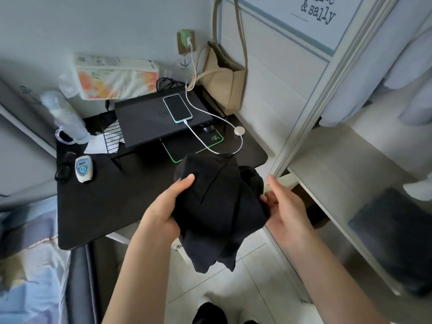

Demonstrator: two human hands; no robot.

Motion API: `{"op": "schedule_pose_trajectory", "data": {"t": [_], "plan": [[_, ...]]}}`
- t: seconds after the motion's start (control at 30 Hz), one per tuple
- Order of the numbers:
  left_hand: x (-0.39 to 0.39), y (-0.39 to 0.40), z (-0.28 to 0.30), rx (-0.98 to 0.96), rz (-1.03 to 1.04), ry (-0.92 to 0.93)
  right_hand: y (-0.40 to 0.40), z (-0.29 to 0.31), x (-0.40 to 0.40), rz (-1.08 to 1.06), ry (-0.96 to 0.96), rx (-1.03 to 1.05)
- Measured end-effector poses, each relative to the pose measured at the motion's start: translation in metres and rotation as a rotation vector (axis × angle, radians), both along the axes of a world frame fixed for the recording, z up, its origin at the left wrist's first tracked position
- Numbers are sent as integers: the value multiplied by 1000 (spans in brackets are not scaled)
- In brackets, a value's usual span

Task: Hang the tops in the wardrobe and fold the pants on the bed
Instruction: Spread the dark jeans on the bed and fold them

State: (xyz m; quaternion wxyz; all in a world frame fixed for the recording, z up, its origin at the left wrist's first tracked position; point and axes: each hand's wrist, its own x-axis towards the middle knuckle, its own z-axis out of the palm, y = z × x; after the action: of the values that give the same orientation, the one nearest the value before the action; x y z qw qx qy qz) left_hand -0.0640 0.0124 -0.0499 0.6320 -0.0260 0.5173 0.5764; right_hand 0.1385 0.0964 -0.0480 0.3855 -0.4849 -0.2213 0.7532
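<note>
Both hands [163, 206] grip blk garment [217, 206].

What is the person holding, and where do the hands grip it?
A bunched black garment. The left hand grips its left side, thumb on top; the right hand holds its right edge.

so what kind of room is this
Most likely a small bedroom: a blue-sheeted bed at the left, an open white wardrobe with hanging clothes at the right, and a dark bedside desk between them.
</note>
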Motion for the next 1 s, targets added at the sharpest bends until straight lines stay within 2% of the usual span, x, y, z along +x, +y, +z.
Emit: {"op": "schedule_pose_trajectory", "data": {"t": [0.07, 0.17, 0.3, 0.53, 0.6, 0.7, 0.77, 0.83, 0.9, 1.0], "plan": [[3, -15, 1, 45, 42, 62, -1, -4, 3, 3, 42, -241], [15, -44, 1, 201, 94, 140, -9, -10, 12, 310, 23, -313], [41, -90, 3, 298, 162, 251, -14, 1, 23, 588, 98, -181], [98, -177, 12, 201, 403, 431, -51, 24, 16, 804, 203, -61], [119, -206, 18, 104, 504, 517, -75, 31, 13, 911, 206, -8], [151, -254, 32, 2, 692, 614, -117, 43, 9, 1165, 134, 179], [169, -277, 42, 15, 714, 652, -147, 51, 8, 1351, 115, 325], [190, -298, 49, 15, 697, 649, -184, 59, 10, 1596, 177, 454], [210, -318, 49, 5, 779, 574, -221, 63, 12, 1807, 247, 482], [233, -350, 41, -22, 918, 464, -266, 64, 13, 1933, 249, 459]]}}
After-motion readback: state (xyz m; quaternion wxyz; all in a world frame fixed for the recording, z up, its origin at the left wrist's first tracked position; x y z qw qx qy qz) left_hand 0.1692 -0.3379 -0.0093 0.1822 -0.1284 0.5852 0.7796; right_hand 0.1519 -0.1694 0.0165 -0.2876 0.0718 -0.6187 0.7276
